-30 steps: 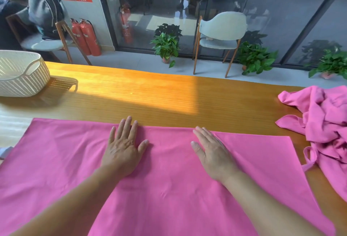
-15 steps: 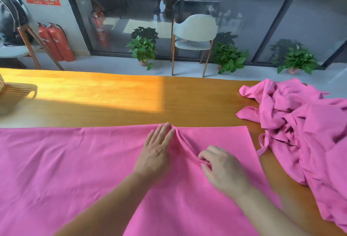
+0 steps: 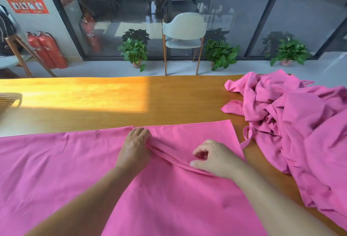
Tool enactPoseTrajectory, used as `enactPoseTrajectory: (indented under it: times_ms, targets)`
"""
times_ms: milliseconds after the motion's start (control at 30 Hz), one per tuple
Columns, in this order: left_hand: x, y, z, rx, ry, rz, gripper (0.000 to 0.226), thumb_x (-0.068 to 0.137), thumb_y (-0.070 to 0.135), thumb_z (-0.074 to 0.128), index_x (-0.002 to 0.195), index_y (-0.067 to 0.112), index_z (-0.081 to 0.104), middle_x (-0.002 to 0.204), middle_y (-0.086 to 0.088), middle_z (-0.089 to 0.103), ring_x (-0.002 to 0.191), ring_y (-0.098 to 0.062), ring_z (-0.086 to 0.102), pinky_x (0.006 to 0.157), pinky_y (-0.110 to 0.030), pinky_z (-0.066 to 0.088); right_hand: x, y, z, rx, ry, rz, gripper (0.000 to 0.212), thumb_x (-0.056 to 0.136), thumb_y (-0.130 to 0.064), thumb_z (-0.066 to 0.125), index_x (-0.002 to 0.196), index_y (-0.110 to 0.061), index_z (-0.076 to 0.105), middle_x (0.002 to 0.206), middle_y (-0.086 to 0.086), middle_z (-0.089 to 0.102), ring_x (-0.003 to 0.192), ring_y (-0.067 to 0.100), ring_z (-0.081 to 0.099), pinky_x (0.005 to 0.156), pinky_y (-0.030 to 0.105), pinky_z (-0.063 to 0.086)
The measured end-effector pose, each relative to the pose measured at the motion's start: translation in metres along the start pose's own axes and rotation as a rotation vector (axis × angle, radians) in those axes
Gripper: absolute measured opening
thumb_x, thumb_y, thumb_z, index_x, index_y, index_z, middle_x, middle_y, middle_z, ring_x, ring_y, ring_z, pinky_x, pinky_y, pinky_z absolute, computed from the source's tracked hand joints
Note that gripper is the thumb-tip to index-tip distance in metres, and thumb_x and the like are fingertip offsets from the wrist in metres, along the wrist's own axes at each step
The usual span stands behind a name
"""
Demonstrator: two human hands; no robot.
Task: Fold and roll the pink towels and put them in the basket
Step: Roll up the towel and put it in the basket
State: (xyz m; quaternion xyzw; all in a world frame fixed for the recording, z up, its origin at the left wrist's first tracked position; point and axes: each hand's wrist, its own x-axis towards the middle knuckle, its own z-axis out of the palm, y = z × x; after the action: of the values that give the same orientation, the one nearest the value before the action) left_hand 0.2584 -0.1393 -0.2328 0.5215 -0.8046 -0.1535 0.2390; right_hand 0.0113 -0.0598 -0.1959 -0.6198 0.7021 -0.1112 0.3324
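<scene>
With both hands, left hand (image 3: 135,151) and right hand (image 3: 216,157), pinching a ridge in the spread towel (image 3: 56,170), an uneven pull could skew the fold.

Your left hand (image 3: 135,148) curls its fingertips under a raised ridge of the spread pink towel (image 3: 56,170), so those tips are hidden, and the towel itself runs off the left and bottom edges. Past your right hand (image 3: 216,157), the crumpled pink pile (image 3: 293,123) is cut by the right edge. Far left of your fingers, only a slatted shadow (image 3: 9,100) shows at the edge; its source is out of view.
</scene>
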Motion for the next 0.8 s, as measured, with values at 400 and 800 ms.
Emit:
enactPoseTrajectory:
  times_ms: [400,800]
  targets:
    - [-0.003,0.0,0.008,0.053,0.005,-0.123,0.07,0.088,0.016,0.051,0.153,0.01,0.025,0.161,-0.009,0.015,0.15,-0.024,0.006,0.123,-0.038,0.004,0.026,-0.003,-0.025,-0.103,0.09,0.102,0.015,0.098,-0.036,0.052,0.088,-0.028,0.06,0.08,-0.008,0.063,0.08,0.018,0.06,0.073,0.033,0.048]
    - [0.002,-0.007,0.019,0.304,-0.15,0.073,0.064,0.099,0.048,0.017,0.156,0.019,0.012,0.163,-0.001,-0.005,0.15,-0.015,-0.011,0.122,-0.04,-0.003,0.031,0.057,-0.076,0.143,0.211,0.419,0.027,0.079,-0.031,0.081,0.094,-0.01,0.072,0.076,0.003,0.069,0.065,0.016,0.062,0.073,0.04,0.057]
